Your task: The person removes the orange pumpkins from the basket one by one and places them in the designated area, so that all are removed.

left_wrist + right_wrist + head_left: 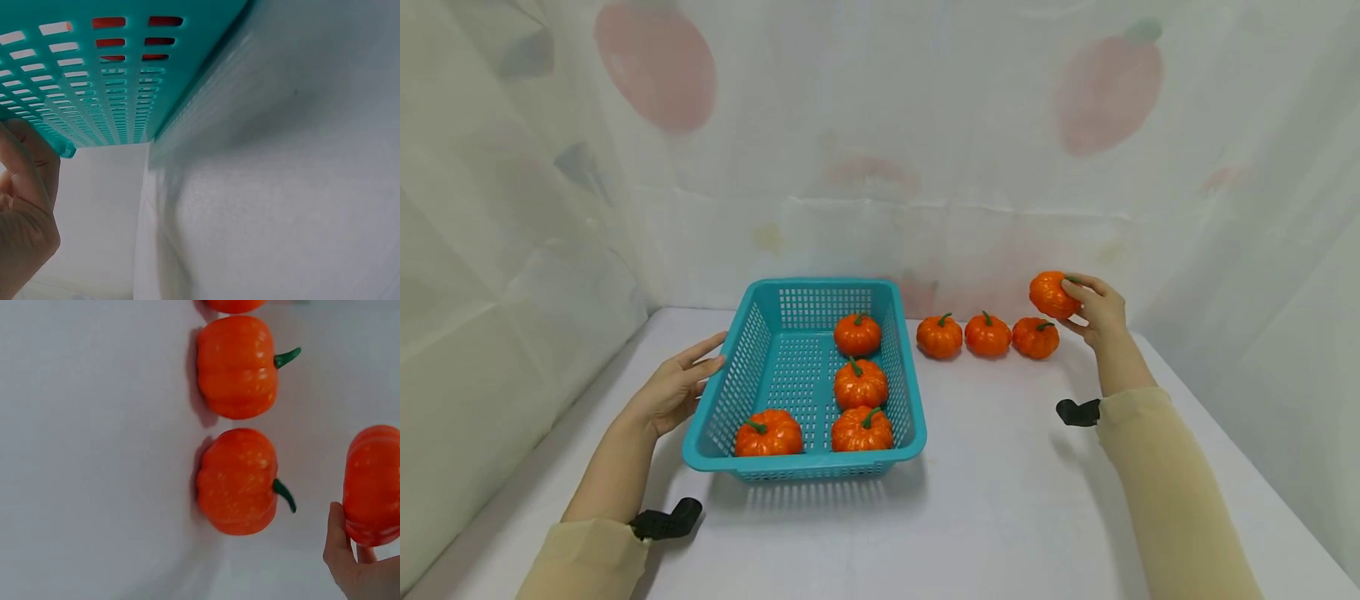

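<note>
My right hand (1102, 311) grips a small orange pumpkin (1051, 294) between thumb and fingers, raised above the table. In the right wrist view this held pumpkin (374, 486) shows at the right edge, apart from the row. Three similar pumpkins with green stems line the back of the table, the rightmost one (1035, 337) just below the held one. My left hand (672, 390) is at the left side of a teal basket (709, 454), its extended fingers touching the rim. Several pumpkins lie inside, three along the right side and one (769, 433) at the front left.
The white table (985, 492) runs back to a pale fruit-print curtain (880, 108). More curtain hangs at left and right. Each wrist carries a black camera mount, such as the left one (666, 521).
</note>
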`<state>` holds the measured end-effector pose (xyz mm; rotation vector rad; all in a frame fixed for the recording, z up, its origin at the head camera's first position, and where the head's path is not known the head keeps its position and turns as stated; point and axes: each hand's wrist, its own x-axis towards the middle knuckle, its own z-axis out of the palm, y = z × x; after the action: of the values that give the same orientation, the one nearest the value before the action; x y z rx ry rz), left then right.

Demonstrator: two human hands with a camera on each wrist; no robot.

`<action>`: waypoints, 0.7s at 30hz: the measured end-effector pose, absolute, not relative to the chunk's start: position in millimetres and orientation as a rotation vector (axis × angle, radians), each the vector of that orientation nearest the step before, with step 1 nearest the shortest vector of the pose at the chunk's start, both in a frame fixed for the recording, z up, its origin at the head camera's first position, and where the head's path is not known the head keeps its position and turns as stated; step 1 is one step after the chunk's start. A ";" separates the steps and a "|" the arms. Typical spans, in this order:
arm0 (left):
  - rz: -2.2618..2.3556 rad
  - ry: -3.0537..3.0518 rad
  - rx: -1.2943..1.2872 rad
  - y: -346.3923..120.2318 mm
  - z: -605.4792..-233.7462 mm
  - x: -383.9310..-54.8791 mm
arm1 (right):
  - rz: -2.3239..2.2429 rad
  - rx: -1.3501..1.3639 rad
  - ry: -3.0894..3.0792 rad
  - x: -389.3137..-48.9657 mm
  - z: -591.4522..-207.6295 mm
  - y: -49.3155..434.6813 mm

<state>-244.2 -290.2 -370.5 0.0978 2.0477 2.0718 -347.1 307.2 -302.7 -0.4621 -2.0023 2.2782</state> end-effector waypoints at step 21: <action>2.072 2.034 0.087 -289.7 -368.0 -242.1 | 2.097 -0.950 -1.671 -351.7 -344.4 342.7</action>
<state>-242.1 -289.7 -368.0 0.0873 2.0342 2.0725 -351.7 342.7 -344.4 -0.9505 -1.6713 2.0967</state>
